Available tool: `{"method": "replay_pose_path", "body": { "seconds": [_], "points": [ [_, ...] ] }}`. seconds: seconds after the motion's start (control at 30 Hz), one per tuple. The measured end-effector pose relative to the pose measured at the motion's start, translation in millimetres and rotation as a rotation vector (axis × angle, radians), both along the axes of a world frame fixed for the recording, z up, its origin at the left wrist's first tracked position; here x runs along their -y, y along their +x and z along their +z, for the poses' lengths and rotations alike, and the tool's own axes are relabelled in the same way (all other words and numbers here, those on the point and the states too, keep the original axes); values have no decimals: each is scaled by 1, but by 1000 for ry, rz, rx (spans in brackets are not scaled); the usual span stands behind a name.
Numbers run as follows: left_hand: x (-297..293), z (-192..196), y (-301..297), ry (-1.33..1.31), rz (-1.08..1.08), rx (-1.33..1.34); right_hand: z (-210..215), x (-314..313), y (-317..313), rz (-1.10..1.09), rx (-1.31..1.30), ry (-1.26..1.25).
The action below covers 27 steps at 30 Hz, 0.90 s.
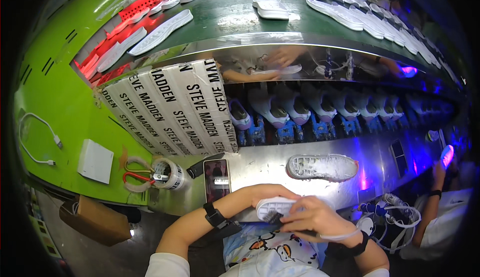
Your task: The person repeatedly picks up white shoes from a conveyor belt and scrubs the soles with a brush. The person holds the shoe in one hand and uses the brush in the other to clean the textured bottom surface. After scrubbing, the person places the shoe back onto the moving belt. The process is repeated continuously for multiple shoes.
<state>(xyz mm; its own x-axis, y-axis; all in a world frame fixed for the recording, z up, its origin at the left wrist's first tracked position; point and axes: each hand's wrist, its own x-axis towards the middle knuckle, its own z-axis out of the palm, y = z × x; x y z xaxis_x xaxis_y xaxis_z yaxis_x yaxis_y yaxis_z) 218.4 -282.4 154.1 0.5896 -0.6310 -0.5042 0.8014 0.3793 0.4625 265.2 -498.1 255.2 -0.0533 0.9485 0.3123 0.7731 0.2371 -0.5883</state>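
My left hand (265,193) curls under a white shoe sole (274,208) and holds it close to my body, at the front edge of the metal bench. My right hand (312,217) lies over the sole from the right, fingers closed on a thin dark tool whose tip touches the sole's lower edge. Both wrists wear a dark band. A second white sole (322,167) lies tread-up on the metal bench (265,164) just beyond my hands.
A phone (216,179) lies on the bench left of my hands, beside a tape roll (169,173) and red-handled scissors (137,177). A printed white sheet (170,109) leans behind them. A row of shoes (320,108) rides on blue holders. White soles (365,19) line the green conveyor. A person (442,217) sits at right.
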Motion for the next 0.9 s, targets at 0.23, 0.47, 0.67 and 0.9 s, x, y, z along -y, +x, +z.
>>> {"method": "replay_pose_path", "body": {
  "seconds": [0.23,0.47,0.67,0.9],
  "points": [
    [16,-17,-24,-675,626,216,-1,15,6,-524,-757,120],
    [42,-33,-36,-760,821,315,-20,-26,-13,-661,-231,419],
    [33,-4,-27,-511,1022,357,-4,-29,-27,-688,-623,222],
    [14,-4,-21,-628,781,437,-17,-18,-36,-520,-1238,-34]
  ]
}}
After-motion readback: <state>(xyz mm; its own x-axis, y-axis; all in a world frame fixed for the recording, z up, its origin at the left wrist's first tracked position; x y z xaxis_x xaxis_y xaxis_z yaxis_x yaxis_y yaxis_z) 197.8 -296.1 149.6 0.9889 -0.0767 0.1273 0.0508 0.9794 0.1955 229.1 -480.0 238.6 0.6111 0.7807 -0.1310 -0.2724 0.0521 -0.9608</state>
